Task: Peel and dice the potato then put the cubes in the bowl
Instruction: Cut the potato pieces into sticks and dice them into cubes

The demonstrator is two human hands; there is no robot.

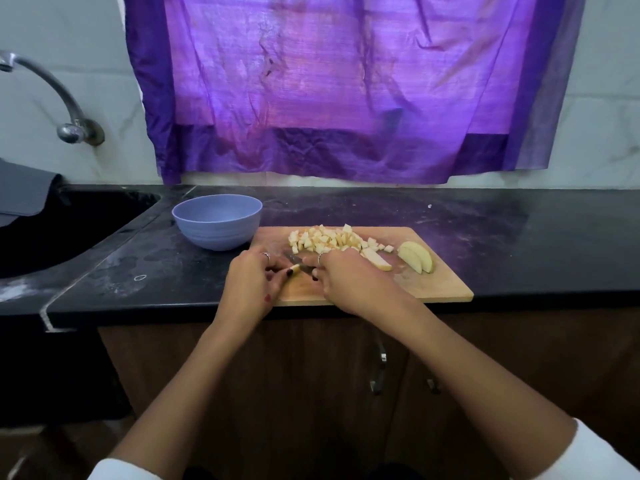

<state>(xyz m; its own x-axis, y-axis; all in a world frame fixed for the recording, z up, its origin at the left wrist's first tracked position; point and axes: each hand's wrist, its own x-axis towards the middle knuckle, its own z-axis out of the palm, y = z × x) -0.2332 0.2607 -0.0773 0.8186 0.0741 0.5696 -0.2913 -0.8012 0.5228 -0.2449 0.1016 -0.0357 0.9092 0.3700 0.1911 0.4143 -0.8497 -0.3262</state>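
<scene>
Both forearms reach in over the cutting board, mid-dice.

Left hand pinches a small potato piece with curled fingers; right hand grips the knife against it. Cubes piled behind, slices on the right, bowl just left of the board.

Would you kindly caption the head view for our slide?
Hands dice a potato strip with a knife on the cutting board, cubes piled behind, bowl waiting.
</scene>
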